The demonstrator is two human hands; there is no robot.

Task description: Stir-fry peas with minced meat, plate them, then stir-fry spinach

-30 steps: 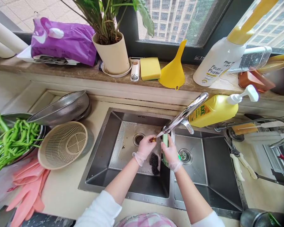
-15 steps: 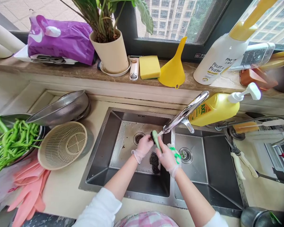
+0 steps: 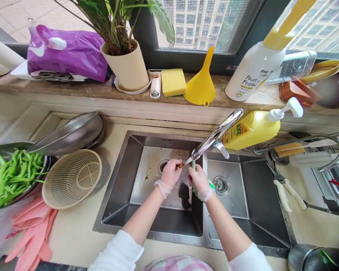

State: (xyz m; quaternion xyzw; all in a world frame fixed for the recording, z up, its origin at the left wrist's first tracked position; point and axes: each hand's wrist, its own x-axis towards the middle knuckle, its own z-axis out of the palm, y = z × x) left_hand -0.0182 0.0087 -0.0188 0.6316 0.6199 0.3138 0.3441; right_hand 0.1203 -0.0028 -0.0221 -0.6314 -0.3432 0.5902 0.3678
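Observation:
Both hands wear clear thin gloves over the left sink basin [image 3: 147, 188], under the chrome faucet [image 3: 218, 133] with water running. My left hand [image 3: 169, 177] is closed, its fingertips pinching a small shiny brown thing [image 3: 180, 165] beside the stream; its kind is unclear. Right of the water, my right hand [image 3: 200, 181] is wrapped round a slim light-green handle [image 3: 193, 164], whose other end is hidden. Something bright green and white [image 3: 211, 184] shows by the right palm, partly covered. Below the hands, a dark grainy clump [image 3: 184, 195] lies on the basin floor.
Left of the sink stand a beige strainer basket [image 3: 73, 177], metal bowls [image 3: 70, 131] and a bowl of green peppers [image 3: 17, 169], near pink rubber gloves [image 3: 31, 233]. A yellow soap bottle [image 3: 251, 130] is behind the right basin [image 3: 228, 192]; scissors [image 3: 288, 188] lie right.
The light-green tool, earlier slanted between both hands with its dark end at my left fingers, is now upright in my right hand. A brown thing shows at my left fingertips. The view shifted slightly.

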